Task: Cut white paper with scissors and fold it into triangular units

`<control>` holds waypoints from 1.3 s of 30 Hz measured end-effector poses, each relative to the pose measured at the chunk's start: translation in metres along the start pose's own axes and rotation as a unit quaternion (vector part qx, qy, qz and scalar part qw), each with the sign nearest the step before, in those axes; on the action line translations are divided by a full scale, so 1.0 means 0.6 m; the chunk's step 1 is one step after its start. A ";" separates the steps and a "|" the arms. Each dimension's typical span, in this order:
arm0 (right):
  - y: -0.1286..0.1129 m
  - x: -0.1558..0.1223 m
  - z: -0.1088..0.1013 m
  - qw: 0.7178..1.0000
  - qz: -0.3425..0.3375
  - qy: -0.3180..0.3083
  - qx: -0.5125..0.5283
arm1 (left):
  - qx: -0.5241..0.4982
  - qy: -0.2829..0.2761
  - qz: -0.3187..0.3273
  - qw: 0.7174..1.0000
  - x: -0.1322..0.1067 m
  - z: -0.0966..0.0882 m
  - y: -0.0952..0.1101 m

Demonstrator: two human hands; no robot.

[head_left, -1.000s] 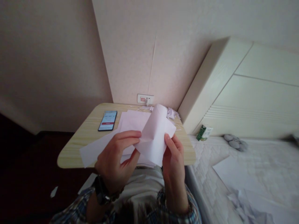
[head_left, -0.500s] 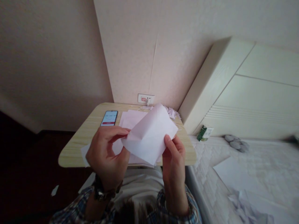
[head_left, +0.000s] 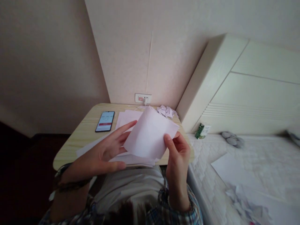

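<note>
A curled white sheet of paper (head_left: 148, 134) is raised above the small table, its right edge pinched between the thumb and fingers of my right hand (head_left: 177, 150). My left hand (head_left: 110, 150) is at the paper's left side, thumb and fingers spread wide. Its fingertips reach partly behind the sheet; whether they touch it I cannot tell. Beneath both hands lie more white sheets (head_left: 122, 117), largely covered by my hands and the raised paper.
A phone (head_left: 105, 121) lies on the wooden table (head_left: 82, 137). Folded paper pieces (head_left: 167, 111) sit at its back right, near a wall socket (head_left: 143, 98). On the mattress (head_left: 201, 156) to the right are a small green-and-white carton (head_left: 202, 131), a grey item (head_left: 232, 139) and loose paper (head_left: 231, 170).
My left hand has let go of the paper's left corner and opened, moving slightly left and down. The sheet has unrolled somewhat, while my right hand keeps its pinch.
</note>
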State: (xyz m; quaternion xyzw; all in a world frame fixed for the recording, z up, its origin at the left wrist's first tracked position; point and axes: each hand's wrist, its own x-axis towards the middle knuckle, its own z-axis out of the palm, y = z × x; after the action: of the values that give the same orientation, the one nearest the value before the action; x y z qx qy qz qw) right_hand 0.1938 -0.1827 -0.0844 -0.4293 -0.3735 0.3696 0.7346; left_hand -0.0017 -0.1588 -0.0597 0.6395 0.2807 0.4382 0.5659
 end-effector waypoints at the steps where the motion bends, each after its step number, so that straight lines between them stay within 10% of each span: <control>1: -0.002 0.001 -0.002 1.000 -0.002 -0.015 -0.021 | -0.003 0.003 -0.005 1.000 0.002 0.002 0.002; 11: -0.017 -0.008 0.001 0.978 0.000 -0.137 -0.155 | -0.045 0.270 -0.133 0.953 0.021 0.061 -0.005; 39: -0.033 -0.006 0.002 0.986 -0.045 -0.037 -0.158 | -0.031 0.321 -0.138 0.937 0.023 0.091 -0.011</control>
State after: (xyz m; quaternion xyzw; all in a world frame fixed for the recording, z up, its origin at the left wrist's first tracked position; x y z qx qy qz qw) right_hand 0.1952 -0.1925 -0.0671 -0.5087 -0.4727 0.2884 0.6592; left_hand 0.0535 -0.1721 -0.0614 0.4020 0.5192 0.5461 0.5202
